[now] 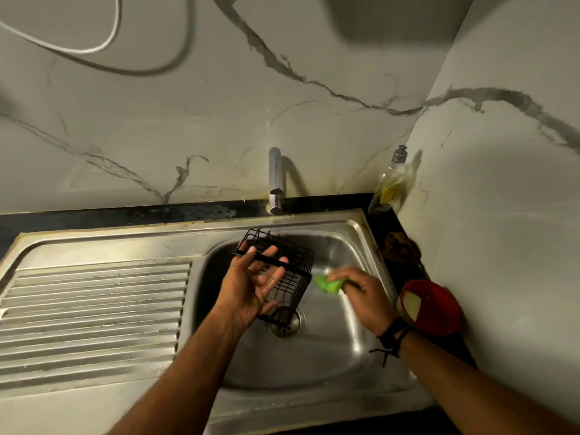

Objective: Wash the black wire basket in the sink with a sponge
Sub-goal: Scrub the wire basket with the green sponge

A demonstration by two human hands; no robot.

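Head view shows our left hand gripping the black wire basket over the sink, right hand pinching a green sponge beside it, scrubbing seemingly underway, rinsing left.

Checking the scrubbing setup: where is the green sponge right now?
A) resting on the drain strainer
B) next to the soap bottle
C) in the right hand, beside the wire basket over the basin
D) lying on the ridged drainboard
C: the right hand pinches the green sponge against the side of the black wire basket, which the left hand holds above the sink.
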